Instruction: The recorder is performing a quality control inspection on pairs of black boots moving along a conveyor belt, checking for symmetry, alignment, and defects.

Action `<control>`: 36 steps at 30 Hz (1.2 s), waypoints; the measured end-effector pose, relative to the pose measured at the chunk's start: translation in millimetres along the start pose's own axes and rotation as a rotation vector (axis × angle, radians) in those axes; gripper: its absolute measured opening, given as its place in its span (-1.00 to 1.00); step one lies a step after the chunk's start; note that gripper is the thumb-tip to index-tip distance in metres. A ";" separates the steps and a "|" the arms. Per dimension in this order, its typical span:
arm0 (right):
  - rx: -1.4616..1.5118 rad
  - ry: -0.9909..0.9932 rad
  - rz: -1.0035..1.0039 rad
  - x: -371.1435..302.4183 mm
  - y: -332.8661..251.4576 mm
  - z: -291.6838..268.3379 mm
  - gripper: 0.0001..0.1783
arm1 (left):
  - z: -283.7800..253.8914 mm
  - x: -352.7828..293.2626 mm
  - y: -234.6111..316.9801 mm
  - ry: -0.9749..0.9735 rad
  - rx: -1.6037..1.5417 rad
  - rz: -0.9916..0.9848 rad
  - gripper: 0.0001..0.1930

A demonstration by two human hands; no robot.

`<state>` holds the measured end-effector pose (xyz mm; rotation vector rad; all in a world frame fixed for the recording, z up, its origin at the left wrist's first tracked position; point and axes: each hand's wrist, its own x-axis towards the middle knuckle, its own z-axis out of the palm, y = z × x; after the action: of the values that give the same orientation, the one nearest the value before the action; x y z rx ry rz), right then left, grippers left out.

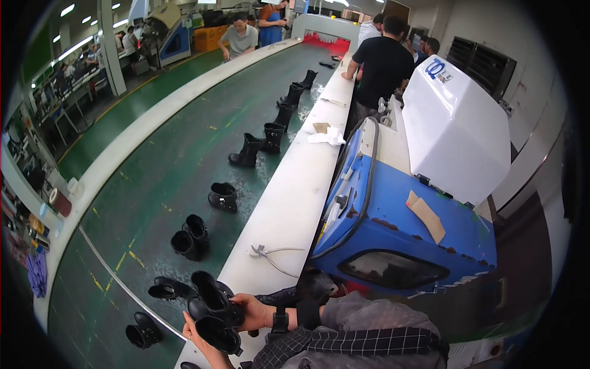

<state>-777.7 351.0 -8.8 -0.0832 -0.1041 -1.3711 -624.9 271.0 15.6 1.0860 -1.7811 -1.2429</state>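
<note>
Two black ankle boots are in my hands at the near edge of the conveyor, their openings turned up toward me. My right hand [251, 312], with a dark band at the wrist, is closed on the upper boot [212, 292]. Lower down, my left hand [201, 341] grips the lower boot [216, 335] from its left side; part of its fingers is hidden. Just left of them a black boot [169, 289] lies on the green belt, with another pair [143, 330] standing beyond it.
More black boots [190, 237] stand in a line along the green conveyor belt [153, 178]. Metal pincers [270, 253] lie on the white ledge [270, 215]. A blue machine [393, 246] with a white hood stands at right. Several people work farther off.
</note>
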 end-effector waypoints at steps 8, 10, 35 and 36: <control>0.063 0.064 -0.181 -5.7 -23.2 13.7 -0.57 | -20.9 -30.3 75.8 -0.325 -0.207 0.185 -0.16; 0.052 0.000 -0.220 -4.7 -25.9 15.1 -0.58 | -20.6 -36.2 88.8 -0.449 -0.348 0.171 -0.07; -0.624 0.062 0.115 74.5 44.1 80.5 -0.17 | -109.9 30.3 84.1 0.629 -0.870 0.045 -0.64; -0.622 0.069 0.106 77.1 43.3 84.3 -0.17 | -128.2 35.5 78.0 0.674 -0.947 0.022 -0.65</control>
<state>-722.4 294.7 84.4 -0.5530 0.3844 -1.2575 -545.1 206.3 130.6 0.7558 -0.5636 -1.2710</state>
